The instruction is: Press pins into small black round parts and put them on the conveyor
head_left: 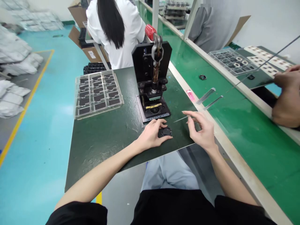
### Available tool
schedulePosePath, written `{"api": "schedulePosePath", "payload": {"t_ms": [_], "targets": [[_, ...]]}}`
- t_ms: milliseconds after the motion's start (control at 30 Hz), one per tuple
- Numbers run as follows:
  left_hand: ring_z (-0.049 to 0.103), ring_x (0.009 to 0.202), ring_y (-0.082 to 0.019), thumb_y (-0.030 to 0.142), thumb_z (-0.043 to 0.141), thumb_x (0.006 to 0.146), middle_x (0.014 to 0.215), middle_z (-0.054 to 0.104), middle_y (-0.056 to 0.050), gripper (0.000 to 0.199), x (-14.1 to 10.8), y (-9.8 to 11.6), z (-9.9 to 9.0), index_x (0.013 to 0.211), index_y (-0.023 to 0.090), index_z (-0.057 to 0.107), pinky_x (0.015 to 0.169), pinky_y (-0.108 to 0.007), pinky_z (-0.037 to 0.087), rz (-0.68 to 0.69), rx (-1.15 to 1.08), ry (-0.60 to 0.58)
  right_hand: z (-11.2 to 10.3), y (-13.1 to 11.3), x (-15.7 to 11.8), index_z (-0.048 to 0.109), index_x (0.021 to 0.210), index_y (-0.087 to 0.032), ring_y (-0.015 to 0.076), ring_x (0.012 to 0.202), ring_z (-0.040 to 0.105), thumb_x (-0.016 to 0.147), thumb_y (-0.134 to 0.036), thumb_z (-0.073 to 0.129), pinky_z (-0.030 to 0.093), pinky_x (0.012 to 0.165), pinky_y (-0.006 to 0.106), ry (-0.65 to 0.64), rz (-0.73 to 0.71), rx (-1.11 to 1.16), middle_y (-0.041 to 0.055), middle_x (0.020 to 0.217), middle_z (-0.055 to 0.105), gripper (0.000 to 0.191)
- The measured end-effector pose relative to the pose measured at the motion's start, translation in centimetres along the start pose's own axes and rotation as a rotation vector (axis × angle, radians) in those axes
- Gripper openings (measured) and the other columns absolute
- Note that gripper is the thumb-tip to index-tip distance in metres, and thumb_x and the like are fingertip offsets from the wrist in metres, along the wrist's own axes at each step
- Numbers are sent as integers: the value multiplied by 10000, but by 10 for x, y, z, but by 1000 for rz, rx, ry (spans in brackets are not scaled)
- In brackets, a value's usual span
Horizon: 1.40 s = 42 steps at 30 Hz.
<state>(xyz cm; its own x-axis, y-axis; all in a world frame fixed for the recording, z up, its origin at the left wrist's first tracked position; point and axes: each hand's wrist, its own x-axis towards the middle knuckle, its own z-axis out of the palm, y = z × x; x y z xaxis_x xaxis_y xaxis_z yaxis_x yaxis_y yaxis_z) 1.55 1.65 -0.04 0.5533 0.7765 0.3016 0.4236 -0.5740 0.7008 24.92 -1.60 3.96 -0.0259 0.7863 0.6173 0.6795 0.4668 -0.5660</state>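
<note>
On the dark green table (93, 137), my left hand (153, 134) has its thumb and fingers closed round a small black round part (166, 131). To its right, my right hand (202, 127) pinches a thin metal strip (181, 119) between thumb and fingertips. The strip's free end points left, toward the black part, and stays apart from it. Just beyond my left hand stands a black toggle press (152, 72) with a red handle (150, 32). A yellowish strip (153, 106) lies across the press's lower fixture.
A clear tray (98, 93) of black parts sits at the table's left. Bundles of thin strips (206, 96), a pink item (191, 95) and a black ring (202, 77) lie right, along the green conveyor (234, 125). A co-worker's hands (288, 93) are at far right; another person (117, 28) is ahead.
</note>
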Motion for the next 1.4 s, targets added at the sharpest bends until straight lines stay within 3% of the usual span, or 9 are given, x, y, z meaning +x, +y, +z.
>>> {"api": "schedulePosePath", "payload": {"t_ms": [133,267,367,467,600,833,1000,1200,1400], "targets": [[684,1052,-250,477,868,800,1040,734,-63,616,0,0,0,1236,216,520,904,-395,599,25,7,16,-1,-7,-1,722,1183,-231,213,898,714,981,-62,538,604,831,388,24,-144,-66,72,978,777,321],[684,1050,-251,500,856,806,1050,729,-64,611,0,1,-1,1238,222,525,916,-401,596,11,7,7,5,-6,-5,618,1389,-258,203,935,738,979,-52,554,619,851,373,-9,-220,-42,63,1053,788,464],[683,1052,-252,508,852,806,1055,729,-61,606,0,2,-2,1236,229,530,923,-406,595,-10,6,-8,12,-1,-10,564,1440,-239,204,913,759,980,-136,624,632,887,386,68,-75,26,64,1052,791,475],[679,1062,-257,500,849,811,1056,731,-63,597,0,2,-2,1233,227,527,926,-414,595,-9,6,-12,16,6,-17,726,1123,-226,210,861,753,997,-262,634,638,825,377,20,109,34,69,982,783,160],[680,1061,-262,494,851,812,1058,733,-64,592,0,3,-3,1229,232,523,925,-424,594,-12,12,-19,11,14,-23,741,972,-222,213,827,720,1008,-308,612,617,769,379,6,178,-6,72,929,760,159],[677,1067,-258,498,845,817,1095,734,-73,591,0,4,-4,1235,224,530,916,-410,596,-19,13,-30,-12,29,-21,711,1204,-197,247,986,654,1041,-219,493,561,874,413,-339,-116,-304,129,1141,678,273],[675,1075,-256,484,852,816,1083,733,-73,599,0,2,-3,1240,216,523,913,-402,597,8,16,-18,-22,15,-12,724,890,-155,225,757,624,1044,-145,446,462,687,368,-534,-277,-654,112,888,686,318],[683,1056,-253,489,852,812,1101,731,-76,591,2,1,-4,1232,220,534,911,-408,600,7,11,-16,-20,-16,9,683,817,-134,219,673,629,967,-74,513,257,533,364,-694,-196,-861,121,795,677,235],[689,1040,-248,487,856,808,1089,728,-71,580,3,0,-4,1215,222,539,908,-404,600,12,16,-24,-11,-22,26,661,868,-146,240,694,690,888,-50,540,241,519,357,-809,-90,-899,130,788,693,156]]}}
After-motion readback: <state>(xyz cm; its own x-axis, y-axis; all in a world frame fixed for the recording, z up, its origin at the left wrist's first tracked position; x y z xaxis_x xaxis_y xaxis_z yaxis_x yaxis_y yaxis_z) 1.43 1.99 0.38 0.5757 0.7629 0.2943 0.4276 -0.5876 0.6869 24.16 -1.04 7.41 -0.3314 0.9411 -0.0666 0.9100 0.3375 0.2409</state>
